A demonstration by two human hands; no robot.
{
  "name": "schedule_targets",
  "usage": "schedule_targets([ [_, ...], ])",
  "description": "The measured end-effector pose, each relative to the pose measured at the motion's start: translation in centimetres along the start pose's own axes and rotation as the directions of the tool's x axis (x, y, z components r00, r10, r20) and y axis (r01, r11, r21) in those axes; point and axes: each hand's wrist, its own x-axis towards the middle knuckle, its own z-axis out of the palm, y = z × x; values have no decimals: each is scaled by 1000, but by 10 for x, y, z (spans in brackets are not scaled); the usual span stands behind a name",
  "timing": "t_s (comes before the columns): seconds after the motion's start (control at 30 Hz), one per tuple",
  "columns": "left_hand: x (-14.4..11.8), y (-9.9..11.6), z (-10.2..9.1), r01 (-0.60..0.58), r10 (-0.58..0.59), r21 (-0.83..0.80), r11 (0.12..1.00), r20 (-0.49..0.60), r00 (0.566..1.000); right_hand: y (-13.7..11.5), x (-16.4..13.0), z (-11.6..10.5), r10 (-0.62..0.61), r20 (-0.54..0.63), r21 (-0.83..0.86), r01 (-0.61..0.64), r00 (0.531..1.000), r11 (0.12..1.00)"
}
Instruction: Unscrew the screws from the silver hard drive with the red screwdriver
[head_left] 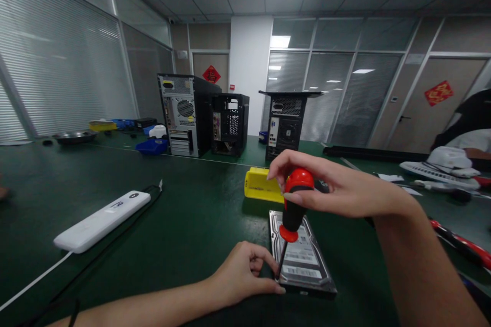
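Note:
My right hand [337, 186] grips the red and black handle of a screwdriver [293, 214], thumb and fingers around its top. The screwdriver stands slightly tilted, its shaft pointing down to the near left corner of a hard drive [310, 250]. That drive lies flat on the green table, its silver, labelled side up. My left hand [241, 273] is closed at the same corner, with index finger and thumb at the drive's edge beside the screwdriver tip. Its other fingers are curled in. The fingertips hide the exact spot where the tip meets the drive.
A yellow bin [261, 186] sits just behind the drive. A white power strip [103, 219] with cords lies at left. Computer cases [197, 112] stand at the back. Red-handled tools [460, 242] and a white keyboard [437, 172] lie at right, near another person [470, 117].

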Motion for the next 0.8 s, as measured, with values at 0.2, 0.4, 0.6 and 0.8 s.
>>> schedule_targets([
  [0.2,2,1,3,21,-21,-31,999,-5,1000,-2,4,3,52,1,6,-52,999,999],
  [0.4,0,1,3,47,-47,-19,999,-25,999,1,0,3,74,9,65,-75,997,995],
  [0.6,1,-1,3,60,-60,-20,998,-25,998,4,2,2,63,-10,100,-61,998,993],
  [0.8,2,1,4,72,-72,-12,997,-45,996,6,2,0,93,-32,126,-89,995,988],
])
